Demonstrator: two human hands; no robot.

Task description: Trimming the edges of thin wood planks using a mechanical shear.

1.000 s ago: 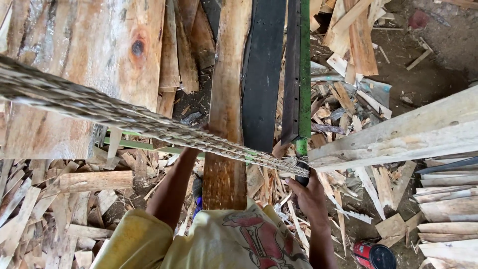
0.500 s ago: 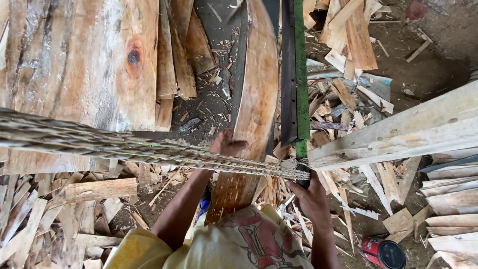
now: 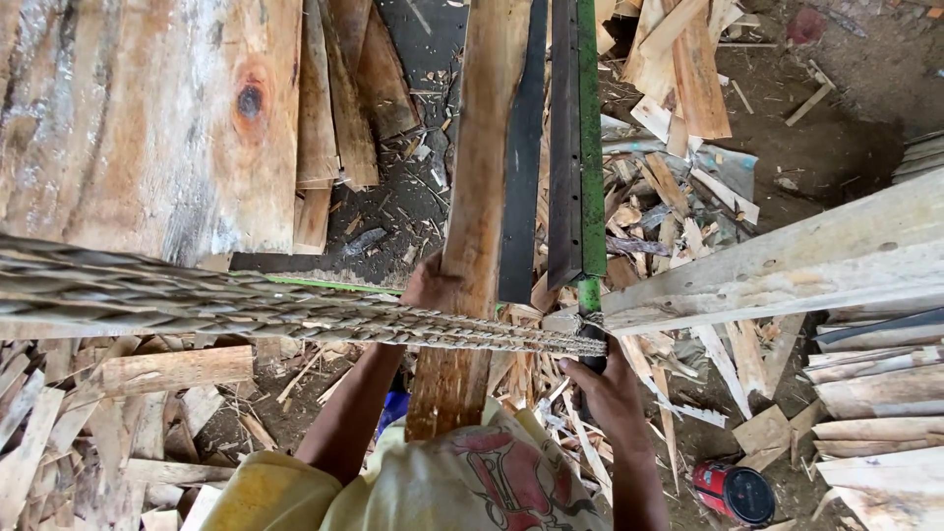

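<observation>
Gripping a long, narrow, pale-brown wooden plank [image 3: 479,177] at its left edge, the left hand [image 3: 433,287] is closed around the wood just above a thick braided rope [image 3: 295,310] that stretches across the view from the left edge to the middle. That plank runs lengthwise away from the person, its near end low by the yellow shirt [image 3: 413,482] and its far end pointing up past the top of the view. Just to its right, and parallel, lies a dark metal bar with a green painted edge [image 3: 578,147], also pointing away. The right hand [image 3: 610,388] is wrapped shut around the green bar's lower end, right where the rope is knotted to it. On the right a broad pale timber beam [image 3: 787,261] slants across, its end meeting the knot. Offcuts and splinters of wood [image 3: 678,197] litter the dirt floor [image 3: 846,128], large flat boards [image 3: 147,118] lie at upper left, and a red can with a black lid [image 3: 733,490] sits near the right forearm.
</observation>
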